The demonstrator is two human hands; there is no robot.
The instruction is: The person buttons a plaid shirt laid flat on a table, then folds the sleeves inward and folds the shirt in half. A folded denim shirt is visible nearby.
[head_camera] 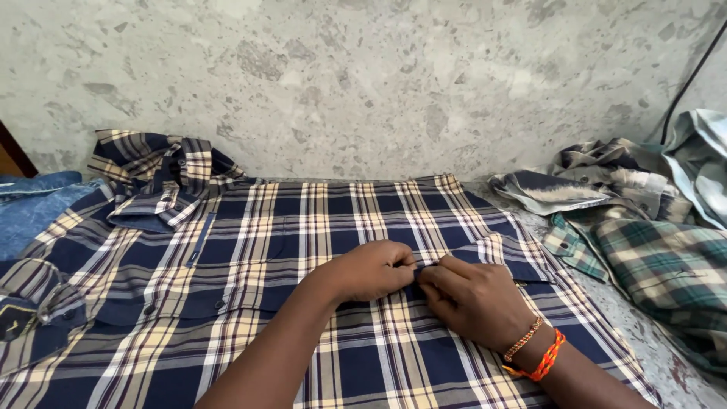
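Observation:
A navy, cream and white plaid shirt (250, 250) lies spread flat in front of me, its collar (163, 170) at the far left. My left hand (369, 269) and my right hand (473, 297) meet at the shirt's front placket, near the middle. Both pinch the fabric edge between fingertips and thumb, knuckles almost touching. A beaded bracelet and red-orange thread band (539, 354) circle my right wrist. What sits between the fingertips is hidden.
The shirt lies on a speckled grey stone surface (651, 348) against a stone wall (363, 83). A heap of other shirts, green plaid and blue-white (644, 220), lies at the right. Blue denim cloth (34, 201) lies at the left. A black cable (693, 76) runs down the right.

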